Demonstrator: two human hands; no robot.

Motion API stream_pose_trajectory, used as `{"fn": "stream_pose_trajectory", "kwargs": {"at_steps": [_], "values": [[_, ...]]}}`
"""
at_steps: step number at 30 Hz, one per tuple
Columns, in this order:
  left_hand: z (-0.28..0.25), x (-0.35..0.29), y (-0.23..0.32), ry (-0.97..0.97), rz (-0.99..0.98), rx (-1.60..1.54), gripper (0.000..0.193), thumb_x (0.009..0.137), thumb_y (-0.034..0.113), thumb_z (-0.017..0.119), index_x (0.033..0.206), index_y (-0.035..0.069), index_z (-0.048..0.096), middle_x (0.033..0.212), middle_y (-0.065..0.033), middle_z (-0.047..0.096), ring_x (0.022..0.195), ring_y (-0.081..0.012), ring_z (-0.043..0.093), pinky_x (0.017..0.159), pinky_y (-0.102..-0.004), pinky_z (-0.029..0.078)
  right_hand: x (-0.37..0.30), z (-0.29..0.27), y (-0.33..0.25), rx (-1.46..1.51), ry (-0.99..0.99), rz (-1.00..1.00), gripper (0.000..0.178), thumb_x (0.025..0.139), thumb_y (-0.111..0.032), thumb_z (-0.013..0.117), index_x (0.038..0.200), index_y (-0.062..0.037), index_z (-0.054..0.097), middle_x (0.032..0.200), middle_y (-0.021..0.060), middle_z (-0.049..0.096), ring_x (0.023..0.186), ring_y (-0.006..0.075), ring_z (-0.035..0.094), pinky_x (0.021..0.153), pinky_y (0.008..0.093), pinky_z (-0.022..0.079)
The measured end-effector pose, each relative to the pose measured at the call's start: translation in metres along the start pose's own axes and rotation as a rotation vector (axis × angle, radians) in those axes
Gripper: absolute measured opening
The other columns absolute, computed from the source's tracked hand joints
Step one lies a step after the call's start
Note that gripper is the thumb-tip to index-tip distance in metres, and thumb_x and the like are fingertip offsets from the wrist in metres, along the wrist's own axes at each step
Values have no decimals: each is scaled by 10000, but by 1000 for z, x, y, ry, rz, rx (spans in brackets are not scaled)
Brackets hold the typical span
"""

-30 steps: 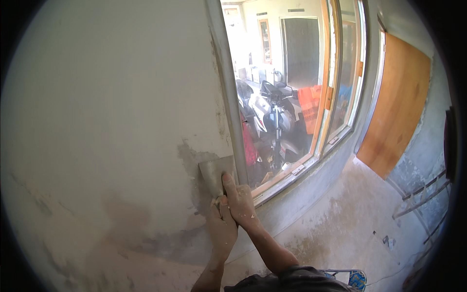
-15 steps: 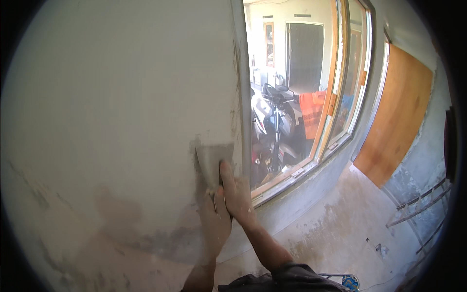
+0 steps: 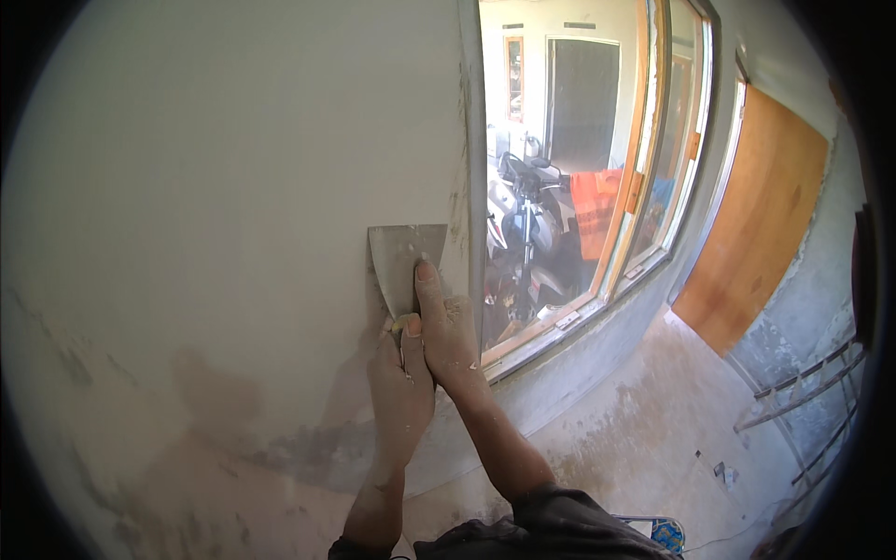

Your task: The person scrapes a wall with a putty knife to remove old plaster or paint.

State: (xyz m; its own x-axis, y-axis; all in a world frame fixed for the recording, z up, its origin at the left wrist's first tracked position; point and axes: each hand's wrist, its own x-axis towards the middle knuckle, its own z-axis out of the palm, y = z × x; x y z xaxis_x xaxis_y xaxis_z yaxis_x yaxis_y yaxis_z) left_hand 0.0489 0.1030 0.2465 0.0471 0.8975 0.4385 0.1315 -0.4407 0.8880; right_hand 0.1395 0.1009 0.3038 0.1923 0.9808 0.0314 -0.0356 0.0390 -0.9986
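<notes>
A putty knife (image 3: 397, 257) with a wide metal blade lies against the pale plastered wall (image 3: 252, 168), its broad edge pointing up. My left hand (image 3: 401, 392) is wrapped round its handle, which is mostly hidden by the fingers. My right hand (image 3: 450, 345) lies close beside the left, its thumb pressed on the blade's face and its other fingers out of sight behind the tool. Both hands are coated with pale dust or filler. Just right of the blade runs the wall's edge by the window, with some dark smears on it.
Right of the wall is a window with a wooden frame (image 3: 597, 303); through it a motorcycle (image 3: 527, 215) and an orange cloth (image 3: 595, 210) show. Farther right stand a wooden panel (image 3: 756, 224) and a ladder-like frame (image 3: 803, 387). Stained floor (image 3: 607, 448) lies below.
Both hands have slid the putty knife up the wall, staying near the window edge. The darker damp-looking patch round the blade shows less now. The view has shifted slightly.
</notes>
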Motion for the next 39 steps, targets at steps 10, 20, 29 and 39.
{"fn": "stream_pose_trajectory", "kwargs": {"at_steps": [10, 20, 29, 39], "values": [[-3, -2, 4, 18, -124, -33, 355, 1010, 252, 440, 1072, -73, 569, 887, -257, 638, 793, -381, 626, 725, -406, 478, 25, 14, 56, -282, 331, -721, 445, 1018, -331, 421, 1123, 75, 571, 871, 189, 614, 773, 264, 592, 712, 384, 453], [-17, -9, 5, 69, 15, 92, 366, 1004, 261, 461, 1043, -83, 582, 903, -271, 632, 799, -399, 620, 716, -425, 469, 9, 31, 53, -81, 241, -552, 501, 1008, -373, 437, 1199, 75, 553, 1034, 245, 629, 991, 295, 598, 886, 402, 417], [-23, -27, -4, 2, -76, 183, 424, 1018, 325, 427, 1021, -77, 562, 881, -209, 595, 798, -316, 582, 753, -403, 448, 3, 35, 71, -59, 225, -525, 480, 1023, -345, 403, 1269, 55, 504, 901, 214, 622, 788, 299, 617, 742, 404, 470], [-21, -29, 6, -39, 10, 248, 412, 1019, 301, 430, 1042, -84, 577, 923, -232, 609, 815, -330, 593, 771, -397, 449, 3, 37, 68, 48, 421, -568, 555, 1010, -445, 404, 1110, 69, 585, 980, 179, 635, 880, 249, 611, 783, 359, 460]]}}
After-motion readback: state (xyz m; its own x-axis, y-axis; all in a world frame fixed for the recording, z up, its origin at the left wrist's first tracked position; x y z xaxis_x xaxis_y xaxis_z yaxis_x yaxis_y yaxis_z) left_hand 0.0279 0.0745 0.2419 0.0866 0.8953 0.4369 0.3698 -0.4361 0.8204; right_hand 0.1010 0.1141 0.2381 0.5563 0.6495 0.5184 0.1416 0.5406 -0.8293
